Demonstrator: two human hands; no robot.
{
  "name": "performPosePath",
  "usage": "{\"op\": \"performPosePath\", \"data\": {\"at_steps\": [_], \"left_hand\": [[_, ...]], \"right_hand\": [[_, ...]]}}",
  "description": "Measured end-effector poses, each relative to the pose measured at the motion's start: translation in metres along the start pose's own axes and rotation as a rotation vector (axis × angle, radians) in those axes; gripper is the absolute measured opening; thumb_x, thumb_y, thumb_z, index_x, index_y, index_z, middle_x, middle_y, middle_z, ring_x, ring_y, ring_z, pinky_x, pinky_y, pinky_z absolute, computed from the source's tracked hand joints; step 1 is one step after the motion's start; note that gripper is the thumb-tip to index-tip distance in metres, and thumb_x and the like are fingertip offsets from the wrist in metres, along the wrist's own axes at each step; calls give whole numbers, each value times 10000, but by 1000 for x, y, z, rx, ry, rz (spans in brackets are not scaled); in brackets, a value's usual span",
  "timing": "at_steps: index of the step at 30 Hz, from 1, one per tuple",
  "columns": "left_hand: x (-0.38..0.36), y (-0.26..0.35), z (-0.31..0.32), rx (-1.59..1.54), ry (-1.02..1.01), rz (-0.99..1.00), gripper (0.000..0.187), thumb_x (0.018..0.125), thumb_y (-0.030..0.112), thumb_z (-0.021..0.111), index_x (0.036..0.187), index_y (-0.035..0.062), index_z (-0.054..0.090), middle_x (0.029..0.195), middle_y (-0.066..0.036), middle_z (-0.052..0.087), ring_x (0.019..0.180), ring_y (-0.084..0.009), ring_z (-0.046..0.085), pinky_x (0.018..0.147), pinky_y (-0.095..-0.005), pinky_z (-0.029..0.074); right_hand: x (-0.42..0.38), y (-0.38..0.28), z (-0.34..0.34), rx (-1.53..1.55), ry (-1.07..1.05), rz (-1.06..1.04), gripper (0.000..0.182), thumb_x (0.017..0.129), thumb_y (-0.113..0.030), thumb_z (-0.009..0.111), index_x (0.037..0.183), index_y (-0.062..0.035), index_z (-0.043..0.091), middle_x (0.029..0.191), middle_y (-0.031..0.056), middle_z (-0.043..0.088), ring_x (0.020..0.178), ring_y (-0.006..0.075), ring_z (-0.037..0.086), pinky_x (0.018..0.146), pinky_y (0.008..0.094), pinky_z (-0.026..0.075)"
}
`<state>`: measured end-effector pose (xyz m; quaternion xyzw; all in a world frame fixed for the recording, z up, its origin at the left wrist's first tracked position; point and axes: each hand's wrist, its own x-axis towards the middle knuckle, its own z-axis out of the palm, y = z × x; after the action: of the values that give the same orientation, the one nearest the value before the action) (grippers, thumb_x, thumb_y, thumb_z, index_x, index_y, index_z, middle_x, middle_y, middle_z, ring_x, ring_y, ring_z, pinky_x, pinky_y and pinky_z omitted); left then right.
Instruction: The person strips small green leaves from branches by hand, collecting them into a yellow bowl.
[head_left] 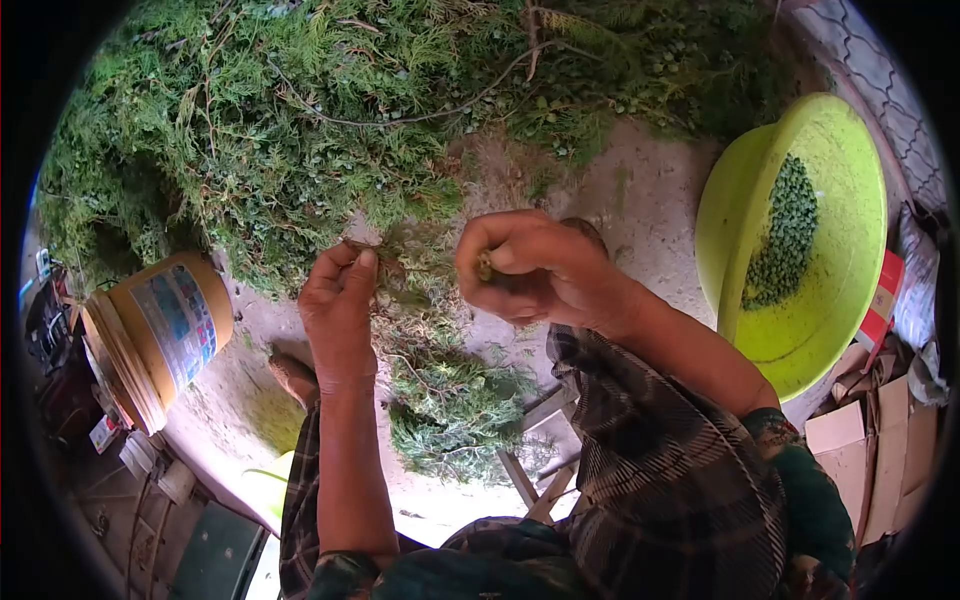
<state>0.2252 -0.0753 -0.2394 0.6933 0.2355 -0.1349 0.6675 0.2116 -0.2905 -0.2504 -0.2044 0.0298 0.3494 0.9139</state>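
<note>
My left hand is closed, thumb and forefinger pinching the end of a thin evergreen sprig, which is blurred against the ground. To its right, my right hand curls its fingers around some small green cones, partly hidden in the palm. The two hands are apart. Behind them lies a large heap of cut evergreen branches, with green cones among the leaves. A lime-green basin stands to the right, tilted in view, with a pile of green cones inside.
A smaller heap of sprigs lies between my feet. To the left is a yellow bucket with a label. Flattened cardboard and a red box lie at the right. Part of a wooden stool shows below me.
</note>
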Motion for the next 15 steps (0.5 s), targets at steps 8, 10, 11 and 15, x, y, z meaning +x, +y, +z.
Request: {"op": "performPosePath", "data": {"at_steps": [8, 10, 11, 15], "left_hand": [[-25, 10, 33, 55, 48, 88, 145, 859, 96, 633, 946, -2, 572, 835, -19, 603, 762, -59, 508, 713, -200, 400], [-29, 8, 38, 19, 73, 104, 160, 861, 101, 633, 959, -3, 562, 851, -23, 605, 773, -62, 512, 725, -200, 401], [-31, 7, 39, 21, 71, 105, 160, 861, 101, 633, 959, -3, 562, 851, -23, 605, 773, -62, 512, 725, -200, 401], [-28, 9, 38, -71, 48, 30, 138, 893, 111, 580, 976, 4, 549, 872, -42, 613, 802, -89, 547, 736, -221, 423]], "right_hand": [[16, 24, -1, -157, 289, 192, 263, 844, -259, 647, 813, -17, 546, 601, 3, 481, 467, 52, 415, 368, 203, 322], [17, 27, 0, -252, 293, 144, 287, 859, -289, 647, 872, -18, 551, 646, -25, 460, 511, 34, 405, 404, 200, 323], [18, 27, -1, -250, 294, 141, 287, 859, -289, 647, 872, -18, 551, 646, -25, 460, 511, 34, 405, 404, 200, 323], [19, 25, -6, -104, 309, 119, 215, 857, -217, 623, 857, -16, 545, 674, 19, 495, 513, 52, 431, 394, 213, 335]]}}
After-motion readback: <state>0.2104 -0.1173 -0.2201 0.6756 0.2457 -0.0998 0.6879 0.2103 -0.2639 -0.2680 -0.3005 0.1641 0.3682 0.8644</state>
